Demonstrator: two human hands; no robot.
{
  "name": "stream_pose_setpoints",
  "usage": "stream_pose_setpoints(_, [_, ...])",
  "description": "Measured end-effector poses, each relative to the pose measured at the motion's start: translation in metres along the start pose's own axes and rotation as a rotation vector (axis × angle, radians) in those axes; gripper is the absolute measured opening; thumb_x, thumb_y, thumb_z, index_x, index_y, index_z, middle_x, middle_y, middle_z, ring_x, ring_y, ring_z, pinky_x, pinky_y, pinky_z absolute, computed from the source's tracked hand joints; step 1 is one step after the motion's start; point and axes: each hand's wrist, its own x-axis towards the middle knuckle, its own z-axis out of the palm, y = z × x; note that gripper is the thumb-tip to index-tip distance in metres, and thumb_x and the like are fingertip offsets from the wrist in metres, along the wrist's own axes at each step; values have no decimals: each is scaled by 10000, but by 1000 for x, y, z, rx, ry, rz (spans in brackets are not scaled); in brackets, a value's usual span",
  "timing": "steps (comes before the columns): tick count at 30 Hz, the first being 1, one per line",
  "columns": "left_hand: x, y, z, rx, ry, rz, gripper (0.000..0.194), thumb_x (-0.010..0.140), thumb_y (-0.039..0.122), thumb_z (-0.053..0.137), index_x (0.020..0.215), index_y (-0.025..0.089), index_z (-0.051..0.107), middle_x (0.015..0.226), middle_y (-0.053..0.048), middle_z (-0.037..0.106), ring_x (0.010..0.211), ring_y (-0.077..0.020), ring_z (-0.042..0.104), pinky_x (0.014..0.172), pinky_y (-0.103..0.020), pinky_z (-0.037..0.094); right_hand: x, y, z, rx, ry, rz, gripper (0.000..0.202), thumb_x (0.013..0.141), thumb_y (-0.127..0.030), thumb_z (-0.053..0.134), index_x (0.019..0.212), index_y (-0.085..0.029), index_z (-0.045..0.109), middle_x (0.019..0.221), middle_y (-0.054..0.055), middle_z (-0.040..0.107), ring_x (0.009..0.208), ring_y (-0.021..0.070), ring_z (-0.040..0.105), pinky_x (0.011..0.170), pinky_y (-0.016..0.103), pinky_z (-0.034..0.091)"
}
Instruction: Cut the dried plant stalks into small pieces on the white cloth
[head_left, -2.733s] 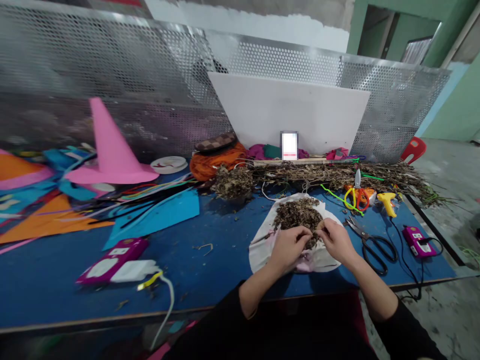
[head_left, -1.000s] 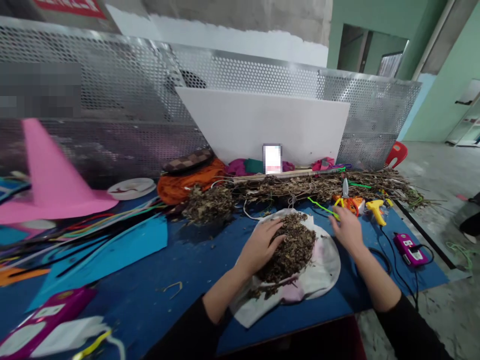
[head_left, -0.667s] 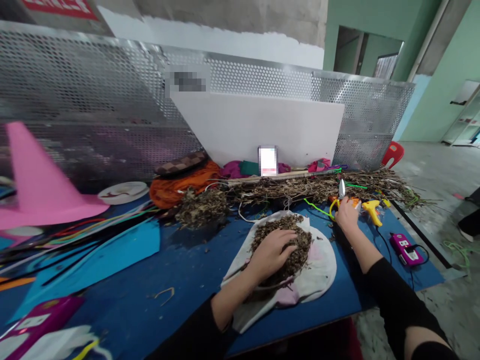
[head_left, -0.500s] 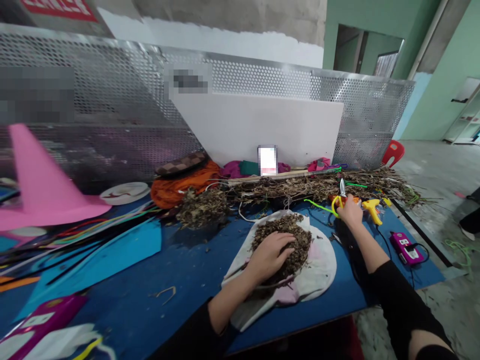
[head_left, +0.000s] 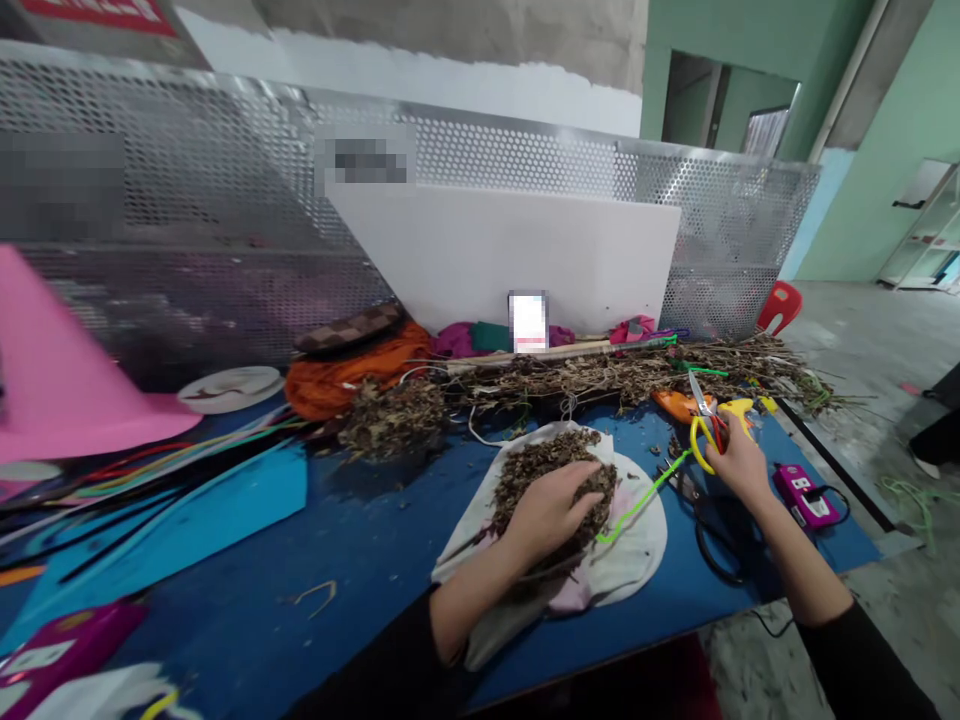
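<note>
My left hand [head_left: 555, 500] lies palm down on a heap of crumbled dry leaves [head_left: 517, 480], fingers apart. The heap rests on a white cloth [head_left: 641, 560] with pinkish patches, spread on the blue tabletop. To the right, my right hand [head_left: 739, 465] grips yellow-handled scissors [head_left: 703, 440], blades pointing up and away from me. A bright green pipe cleaner [head_left: 649, 495] runs from the scissors' handle down to the cloth; whether it is caught on the handle or held, I cannot tell. Just behind that hand is a yellow glue gun [head_left: 739, 408], partly covered.
Dry stalks [head_left: 600, 375] line the table's back, with a phone [head_left: 529, 322] before a white board [head_left: 555, 250]. At left are a pink cone hat [head_left: 67, 390], an orange bundle [head_left: 360, 375] and pipe cleaners. A purple power strip [head_left: 806, 495] and dark-handled tool [head_left: 686, 485] lie at right.
My right hand has lifted the yellow scissors and drawn them right and nearer me. The green pipe cleaner has swung down onto the cloth. My left hand stays on the leaves.
</note>
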Motion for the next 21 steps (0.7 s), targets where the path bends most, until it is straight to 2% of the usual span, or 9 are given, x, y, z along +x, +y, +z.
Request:
stream_pose_setpoints(2, [15, 16, 3, 40, -41, -3, 390, 839, 408, 440, 1144, 189, 549, 1095, -80, 625, 988, -210, 579, 860, -312, 442, -7, 1, -5, 49, -10, -51, 599, 724, -315, 541, 1284, -253, 338, 944, 21, 629, 776, 190, 604, 618, 237, 385])
stream_pose_setpoints(4, [30, 34, 13, 116, -164, 14, 374, 828, 474, 423, 957, 193, 632, 949, -78, 658, 898, -227, 605, 789, -322, 460, -13, 0, -8, 104, -56, -101, 624, 711, -303, 553, 1291, -251, 328, 883, 4, 626, 716, 169, 595, 608, 227, 384])
stream_pose_setpoints(6, [42, 48, 27, 218, -294, -1, 386, 753, 514, 508, 832, 165, 653, 868, -107, 661, 833, -260, 617, 723, -333, 467, -17, -2, -10, 147, -115, -133, 634, 704, -291, 555, 1293, -249, 322, 804, -17, 613, 654, 150, 580, 589, 217, 379])
stream_pose_setpoints(9, [52, 58, 48, 288, -353, -22, 210, 762, 310, 509, 786, 153, 646, 843, -119, 667, 814, -255, 628, 698, -315, 451, -21, -1, -9, 170, -170, -156, 632, 711, -287, 538, 1299, -259, 310, 735, -41, 584, 618, 139, 566, 570, 208, 367])
stream_pose_setpoints(11, [52, 55, 52, 295, -344, -40, 200, 780, 224, 446, 772, 159, 635, 815, -111, 671, 789, -241, 634, 668, -300, 441, -21, 5, -9, 157, -196, -166, 630, 716, -288, 527, 1304, -264, 302, 728, -45, 571, 622, 140, 563, 568, 207, 363])
stream_pose_setpoints(14, [47, 43, 36, 268, -279, -61, 217, 809, 237, 394, 827, 186, 604, 818, -90, 673, 749, -227, 631, 624, -290, 423, -18, 14, -10, 102, -247, -186, 618, 728, -292, 512, 1308, -248, 302, 745, -31, 573, 641, 151, 564, 574, 214, 362])
stream_pose_setpoints(18, [43, 24, -10, 155, -190, -95, 161, 810, 244, 401, 807, 220, 560, 764, -36, 661, 721, -195, 611, 604, -262, 393, -12, 17, -5, 18, -323, -251, 598, 753, -295, 492, 1316, -213, 309, 831, 15, 613, 713, 174, 589, 609, 228, 383])
stream_pose_setpoints(21, [57, 13, -44, 23, -84, -96, 136, 811, 257, 411, 805, 226, 544, 751, 4, 647, 717, -161, 590, 600, -234, 378, -6, 6, 5, -68, -342, -314, 587, 766, -251, 477, 1323, -170, 312, 978, 76, 627, 807, 200, 606, 665, 252, 412])
